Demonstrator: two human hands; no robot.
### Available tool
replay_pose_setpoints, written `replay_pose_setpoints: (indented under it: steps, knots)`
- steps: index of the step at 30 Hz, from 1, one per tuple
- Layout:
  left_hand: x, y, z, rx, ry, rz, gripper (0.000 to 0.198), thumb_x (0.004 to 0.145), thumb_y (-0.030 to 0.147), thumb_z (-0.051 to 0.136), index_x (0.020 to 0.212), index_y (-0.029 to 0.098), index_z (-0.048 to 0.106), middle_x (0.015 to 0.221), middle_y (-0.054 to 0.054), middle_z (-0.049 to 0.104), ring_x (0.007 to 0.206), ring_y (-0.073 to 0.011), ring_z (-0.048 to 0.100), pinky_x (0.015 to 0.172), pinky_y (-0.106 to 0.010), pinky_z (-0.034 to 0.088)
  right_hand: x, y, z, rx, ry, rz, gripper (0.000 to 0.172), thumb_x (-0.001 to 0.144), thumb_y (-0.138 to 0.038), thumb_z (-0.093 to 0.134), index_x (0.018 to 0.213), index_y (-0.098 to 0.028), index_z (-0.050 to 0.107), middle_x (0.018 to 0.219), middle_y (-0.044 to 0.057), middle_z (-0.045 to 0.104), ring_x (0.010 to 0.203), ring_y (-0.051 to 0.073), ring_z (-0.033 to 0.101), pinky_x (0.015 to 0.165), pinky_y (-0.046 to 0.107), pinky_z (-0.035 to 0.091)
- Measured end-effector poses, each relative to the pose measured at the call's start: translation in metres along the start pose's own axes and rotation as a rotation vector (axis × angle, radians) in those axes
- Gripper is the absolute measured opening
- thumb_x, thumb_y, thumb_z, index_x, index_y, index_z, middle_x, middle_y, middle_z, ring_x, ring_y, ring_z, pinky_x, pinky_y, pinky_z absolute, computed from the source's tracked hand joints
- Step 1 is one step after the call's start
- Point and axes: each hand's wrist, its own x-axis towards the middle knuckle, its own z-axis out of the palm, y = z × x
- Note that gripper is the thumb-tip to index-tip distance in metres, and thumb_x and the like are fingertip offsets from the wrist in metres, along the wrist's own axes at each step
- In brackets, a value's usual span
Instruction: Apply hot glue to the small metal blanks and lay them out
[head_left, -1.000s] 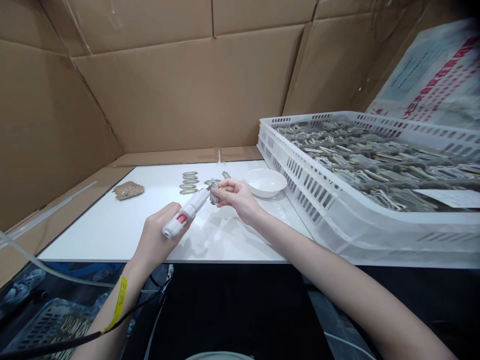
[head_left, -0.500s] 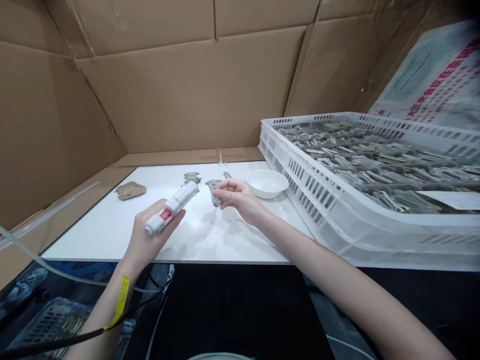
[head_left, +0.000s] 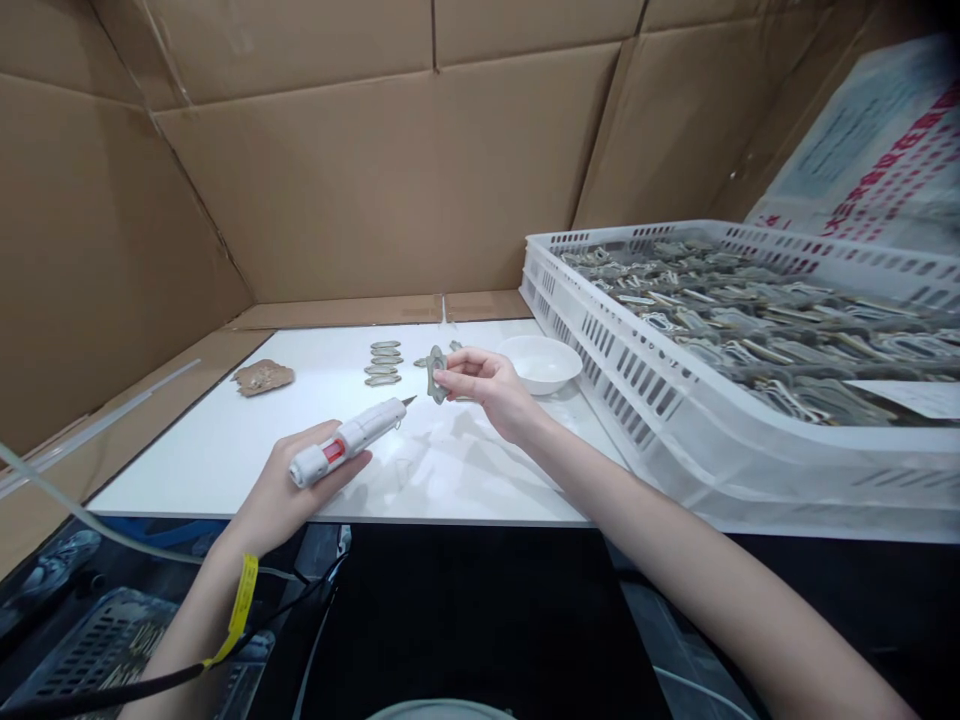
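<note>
My left hand (head_left: 311, 475) is wrapped round a white pen-shaped tool (head_left: 352, 438) with a red window and a dark pointed tip. That tip points right, towards a small grey-green flat piece (head_left: 436, 374) with an oval in its middle, and is a little apart from it. The fingers of my right hand (head_left: 491, 385) pinch this piece upright above the white tabletop (head_left: 450, 480). Behind the tool, several similar grey-green pieces (head_left: 385, 361) lie in a column. Another lies partly hidden behind the held piece.
A white bowl (head_left: 546, 368) stands beside my right hand. To the right is a large white plastic crate (head_left: 637, 380) with rows of grey pieces. A torn brown scrap (head_left: 262, 377) lies at the left. Cardboard walls (head_left: 360, 190) surround the table. A yellow-tagged black cable (head_left: 150, 680) crosses my left forearm.
The tool has swung down and to the right, so its tip and the column of pieces now show. The pinched piece has turned and shifted slightly up and right.
</note>
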Motion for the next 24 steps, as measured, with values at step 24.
replay_pose_setpoints:
  steps: [24]
  knots:
    - [0.005, 0.022, -0.005, -0.037, -0.119, -0.029, 0.028, 0.088, 0.042, 0.060, 0.074, 0.018, 0.054, 0.065, 0.003, 0.048, 0.057, -0.0103, 0.045, 0.051, -0.021, 0.039, 0.000, -0.001, 0.001, -0.060, -0.036, -0.052, 0.025, 0.061, -0.032, 0.084, 0.073, -0.017, 0.068, 0.066, 0.000, 0.068, 0.059, 0.012, 0.061, 0.060, 0.028, 0.047]
